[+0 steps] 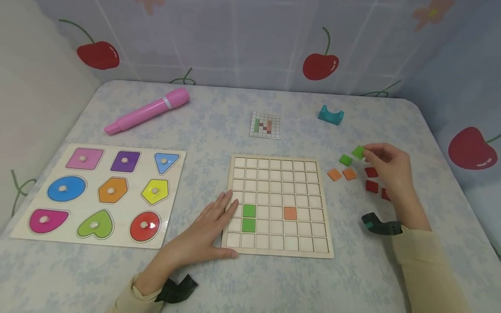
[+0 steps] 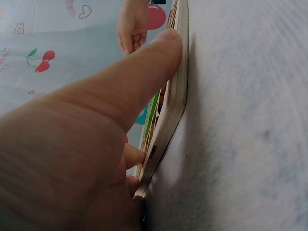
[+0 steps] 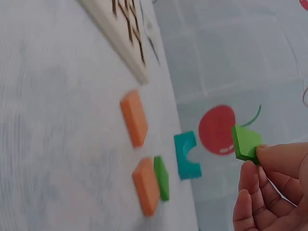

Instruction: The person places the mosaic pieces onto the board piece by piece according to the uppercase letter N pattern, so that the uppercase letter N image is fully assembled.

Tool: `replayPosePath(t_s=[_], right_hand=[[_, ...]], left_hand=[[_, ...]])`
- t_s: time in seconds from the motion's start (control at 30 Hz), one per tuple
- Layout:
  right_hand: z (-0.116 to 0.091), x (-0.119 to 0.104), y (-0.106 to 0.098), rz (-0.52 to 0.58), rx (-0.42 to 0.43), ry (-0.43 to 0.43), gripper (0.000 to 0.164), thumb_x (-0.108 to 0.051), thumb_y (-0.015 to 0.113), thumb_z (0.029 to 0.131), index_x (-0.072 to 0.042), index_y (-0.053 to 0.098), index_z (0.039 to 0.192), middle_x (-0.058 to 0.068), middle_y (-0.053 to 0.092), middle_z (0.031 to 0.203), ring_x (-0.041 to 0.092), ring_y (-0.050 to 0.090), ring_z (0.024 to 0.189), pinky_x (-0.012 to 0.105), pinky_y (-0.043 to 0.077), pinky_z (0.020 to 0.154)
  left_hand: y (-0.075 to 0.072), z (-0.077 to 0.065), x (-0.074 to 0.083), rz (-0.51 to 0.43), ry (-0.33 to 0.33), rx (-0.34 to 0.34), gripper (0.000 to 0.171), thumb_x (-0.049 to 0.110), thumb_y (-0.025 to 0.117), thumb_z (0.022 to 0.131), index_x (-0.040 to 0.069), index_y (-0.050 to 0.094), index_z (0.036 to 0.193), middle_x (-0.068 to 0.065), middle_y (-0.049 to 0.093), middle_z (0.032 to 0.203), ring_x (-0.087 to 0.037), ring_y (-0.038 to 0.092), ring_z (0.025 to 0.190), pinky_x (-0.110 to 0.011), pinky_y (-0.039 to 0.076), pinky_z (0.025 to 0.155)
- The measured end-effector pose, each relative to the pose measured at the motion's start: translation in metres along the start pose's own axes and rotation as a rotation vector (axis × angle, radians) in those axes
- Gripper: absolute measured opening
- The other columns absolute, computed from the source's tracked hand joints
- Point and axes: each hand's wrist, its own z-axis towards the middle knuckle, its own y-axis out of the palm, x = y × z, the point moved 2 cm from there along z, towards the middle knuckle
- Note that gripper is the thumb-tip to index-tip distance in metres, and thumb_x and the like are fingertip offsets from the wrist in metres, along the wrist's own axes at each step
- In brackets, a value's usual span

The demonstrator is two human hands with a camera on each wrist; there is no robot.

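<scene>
On the desk, the shape puzzle lies at nine o'clock of the grid board, which carries two green tiles in its lower left and one orange tile right of centre. The left hand lies flat, fingers spread, on the grid board's left edge. At two o'clock of the board, the right hand pinches a green tile lifted off the desk, just above another green tile, two orange tiles and red tiles.

Pale floral-cloth table, cherry-print curtain walls, soft light
</scene>
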Motion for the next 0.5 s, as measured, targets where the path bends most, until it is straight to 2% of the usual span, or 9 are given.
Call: replayPosePath(t_s=[0.1, 0.23, 0.33, 0.43, 0.5], right_hand=[[-0.005, -0.02, 0.01, 0.114, -0.026, -0.079, 0.033, -0.038, 0.064, 0.087, -0.016, 0.068, 0.112, 0.004, 0.064, 0.102, 0.015, 0.06, 0.083, 0.018, 0.048, 0.063], [-0.036, -0.089, 0.027, 0.261, -0.169, -0.171, 0.029, -0.023, 0.063, 0.09, -0.002, 0.066, 0.11, 0.008, 0.065, 0.099, 0.017, 0.063, 0.082, 0.022, 0.051, 0.071], [-0.059, -0.134, 0.043, 0.335, -0.311, -0.206, 0.024, -0.011, 0.06, 0.092, 0.005, 0.063, 0.109, 0.007, 0.066, 0.095, 0.015, 0.064, 0.08, 0.023, 0.051, 0.069], [-0.073, -0.155, 0.064, 0.382, -0.431, -0.217, 0.02, -0.005, 0.059, 0.092, 0.006, 0.063, 0.109, 0.008, 0.065, 0.092, 0.019, 0.065, 0.079, 0.027, 0.052, 0.07], [-0.078, -0.162, 0.078, 0.408, -0.488, -0.204, 0.02, -0.004, 0.059, 0.092, 0.006, 0.062, 0.108, 0.011, 0.064, 0.091, 0.026, 0.065, 0.08, 0.035, 0.052, 0.076]], left_hand=[[0.0, 0.0, 0.0, 0.003, 0.001, -0.004, 0.109, 0.049, 0.075, 0.074, 0.005, 0.011, 0.15, -0.009, -0.008, 0.155, -0.022, -0.009, 0.139, -0.046, 0.004, 0.109], [0.0, 0.0, 0.0, 0.009, 0.005, -0.007, 0.108, 0.049, 0.074, 0.075, 0.006, 0.01, 0.15, -0.008, -0.009, 0.155, -0.022, -0.01, 0.139, -0.046, 0.003, 0.109], [0.0, 0.0, -0.001, 0.011, 0.009, -0.005, 0.108, 0.05, 0.074, 0.075, 0.006, 0.009, 0.15, -0.008, -0.009, 0.155, -0.022, -0.01, 0.139, -0.046, 0.004, 0.109], [0.0, 0.0, -0.001, 0.011, 0.01, -0.004, 0.109, 0.05, 0.074, 0.075, 0.006, 0.009, 0.15, -0.008, -0.009, 0.155, -0.022, -0.01, 0.139, -0.046, 0.004, 0.109], [0.0, 0.0, -0.002, 0.013, 0.009, -0.003, 0.109, 0.05, 0.074, 0.075, 0.006, 0.009, 0.15, -0.008, -0.009, 0.155, -0.021, -0.01, 0.139, -0.046, 0.004, 0.109]])
